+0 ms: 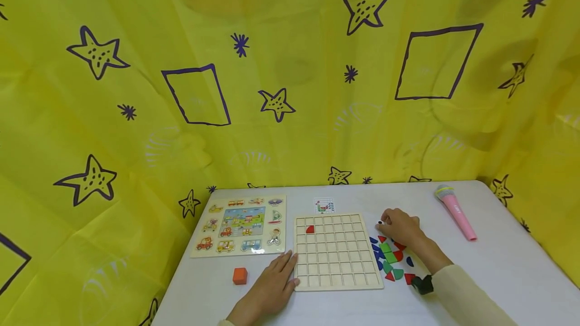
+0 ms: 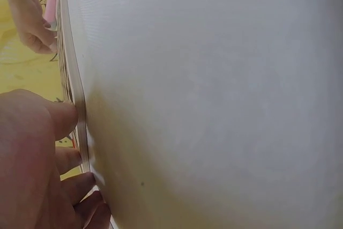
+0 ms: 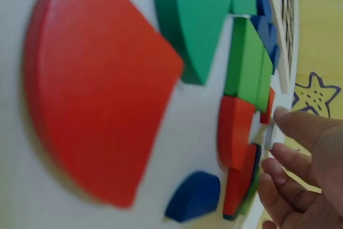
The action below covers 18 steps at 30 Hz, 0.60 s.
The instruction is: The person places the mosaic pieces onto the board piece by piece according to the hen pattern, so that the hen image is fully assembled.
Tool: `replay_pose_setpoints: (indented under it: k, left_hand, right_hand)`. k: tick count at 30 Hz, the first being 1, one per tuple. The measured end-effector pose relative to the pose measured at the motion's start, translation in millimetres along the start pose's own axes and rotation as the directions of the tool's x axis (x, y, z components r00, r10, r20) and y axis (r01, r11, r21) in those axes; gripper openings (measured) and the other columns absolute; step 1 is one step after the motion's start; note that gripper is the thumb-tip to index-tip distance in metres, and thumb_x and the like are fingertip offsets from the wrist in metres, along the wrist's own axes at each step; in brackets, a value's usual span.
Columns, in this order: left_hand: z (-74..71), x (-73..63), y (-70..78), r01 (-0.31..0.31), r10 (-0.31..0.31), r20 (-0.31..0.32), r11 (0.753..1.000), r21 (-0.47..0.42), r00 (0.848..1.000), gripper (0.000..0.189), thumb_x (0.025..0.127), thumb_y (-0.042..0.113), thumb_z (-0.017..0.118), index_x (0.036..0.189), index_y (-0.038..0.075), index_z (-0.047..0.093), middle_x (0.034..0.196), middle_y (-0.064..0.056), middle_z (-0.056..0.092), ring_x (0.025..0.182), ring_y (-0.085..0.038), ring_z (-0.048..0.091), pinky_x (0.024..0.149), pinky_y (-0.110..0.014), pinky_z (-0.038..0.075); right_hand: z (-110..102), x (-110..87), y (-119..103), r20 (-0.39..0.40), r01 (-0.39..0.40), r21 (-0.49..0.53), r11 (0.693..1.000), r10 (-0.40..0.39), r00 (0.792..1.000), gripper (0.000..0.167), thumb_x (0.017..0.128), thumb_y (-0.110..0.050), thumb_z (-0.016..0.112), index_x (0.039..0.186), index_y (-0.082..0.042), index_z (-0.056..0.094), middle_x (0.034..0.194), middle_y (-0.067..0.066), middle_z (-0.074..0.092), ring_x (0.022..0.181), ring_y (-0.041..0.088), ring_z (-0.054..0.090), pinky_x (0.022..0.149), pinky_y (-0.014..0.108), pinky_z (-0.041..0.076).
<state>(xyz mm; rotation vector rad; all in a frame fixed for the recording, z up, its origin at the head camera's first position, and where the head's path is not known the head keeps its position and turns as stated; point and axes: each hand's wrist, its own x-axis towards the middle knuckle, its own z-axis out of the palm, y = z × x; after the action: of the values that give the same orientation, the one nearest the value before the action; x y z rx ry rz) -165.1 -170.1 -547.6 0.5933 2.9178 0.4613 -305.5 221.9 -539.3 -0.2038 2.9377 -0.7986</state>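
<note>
A pale wooden grid board (image 1: 335, 250) lies flat, with a red quarter-circle piece (image 1: 310, 229) in its second row, second column. My left hand (image 1: 274, 280) rests at the board's left edge, fingers extended along it and thumb at the near corner. Beyond the heap of loose pieces, my right hand (image 1: 399, 228) is low over the table with thumb and index bent toward each other. A small dark spot (image 1: 379, 223) shows at these fingertips; I cannot tell whether they pinch it. Near that hand lie green blocks (image 3: 246, 68), a red quarter-circle (image 3: 102, 89) and a blue piece (image 3: 194, 197).
A picture card (image 1: 323, 206) lies behind the board. To the left are a vehicle puzzle (image 1: 204, 215) and an orange cube (image 1: 240, 275). A pink toy microphone (image 1: 457, 214) lies at the back right. Yellow patterned curtain (image 1: 308, 150) surrounds the table's back and sides.
</note>
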Motion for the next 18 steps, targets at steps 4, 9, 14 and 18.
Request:
replay_pose_setpoints:
  k: [4,9,14,18]
  left_hand:
    - [0.8,0.5,-0.4,-0.001,0.001,0.001,1.000,0.007,1.000,0.066,0.111,0.047,0.048,0.165,0.012,0.036,0.171,-0.009,0.035,0.155,-0.036,0.036,0.122,-0.056,0.038]
    - [3.0,1.1,-2.1,0.001,-0.001,0.004,1.000,0.001,1.000,0.065,0.111,0.047,0.047,0.166,0.013,0.036,0.171,-0.009,0.035,0.156,-0.035,0.036,0.122,-0.056,0.038]
    - [5.0,1.5,-3.8,0.014,-0.014,0.016,1.000,-0.007,1.000,0.065,0.111,0.047,0.046,0.166,0.014,0.034,0.172,-0.008,0.032,0.157,-0.035,0.034,0.123,-0.056,0.036]
    - [5.0,1.5,-3.9,0.011,-0.011,0.011,1.000,-0.003,1.000,0.065,0.111,0.046,0.047,0.166,0.014,0.035,0.172,-0.008,0.033,0.157,-0.034,0.034,0.123,-0.055,0.037]
  right_hand:
    - [4.5,2.2,-4.5,0.025,0.030,-0.006,1.000,-0.030,0.999,0.028,0.098,-0.016,0.073,0.119,0.001,0.068,0.104,0.015,0.066,0.095,0.031,0.062,0.086,0.058,0.041]
    - [5.6,3.7,-8.3,0.063,0.050,0.019,0.999,-0.051,0.997,0.036,0.100,-0.011,0.069,0.131,0.004,0.062,0.116,0.020,0.065,0.106,0.037,0.061,0.094,0.065,0.044]
    - [6.3,4.2,-8.4,0.063,0.058,0.022,0.998,-0.059,0.996,0.030,0.100,-0.011,0.069,0.126,0.005,0.065,0.115,0.020,0.064,0.108,0.038,0.062,0.094,0.066,0.045]
    - [10.4,4.6,-9.7,0.020,0.095,-0.014,0.995,-0.095,0.995,0.029,0.101,-0.012,0.069,0.124,0.004,0.067,0.114,0.019,0.065,0.107,0.036,0.062,0.090,0.060,0.045]
